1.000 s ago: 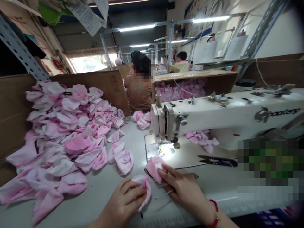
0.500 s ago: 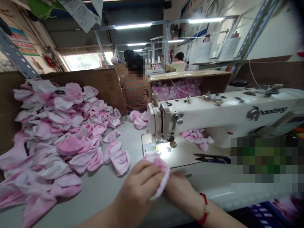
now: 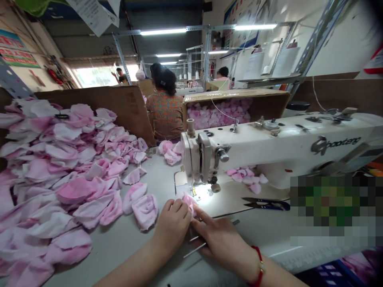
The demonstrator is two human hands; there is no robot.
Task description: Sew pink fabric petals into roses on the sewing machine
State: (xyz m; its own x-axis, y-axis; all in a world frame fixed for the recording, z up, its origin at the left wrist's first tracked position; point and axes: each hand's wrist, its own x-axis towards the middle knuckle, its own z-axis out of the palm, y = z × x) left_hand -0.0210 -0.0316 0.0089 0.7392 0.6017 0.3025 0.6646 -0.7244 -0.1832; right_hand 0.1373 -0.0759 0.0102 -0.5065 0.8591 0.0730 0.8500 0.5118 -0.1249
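A pink-and-white fabric piece lies at the front of the lit needle area of a white sewing machine. My left hand is closed on its left side, fingers bent over the cloth. From the right, the thumb and index finger of my right hand touch the same cloth. Tucked under that hand's other fingers is a pair of metal tweezers, its two prongs sticking out to the lower left. A rolled fabric rose rests on the table left of my hands.
A large heap of pink fabric pieces covers the table's left side, against cardboard. Thread snips lie right of the needle. Beyond the machine stands a box of pink pieces; a person sits behind the table.
The fabric has moved from raised between my hands down to the machine bed by the needle. My right hand has come forward beside it, and the tweezer prongs now show. The view has shifted slightly.
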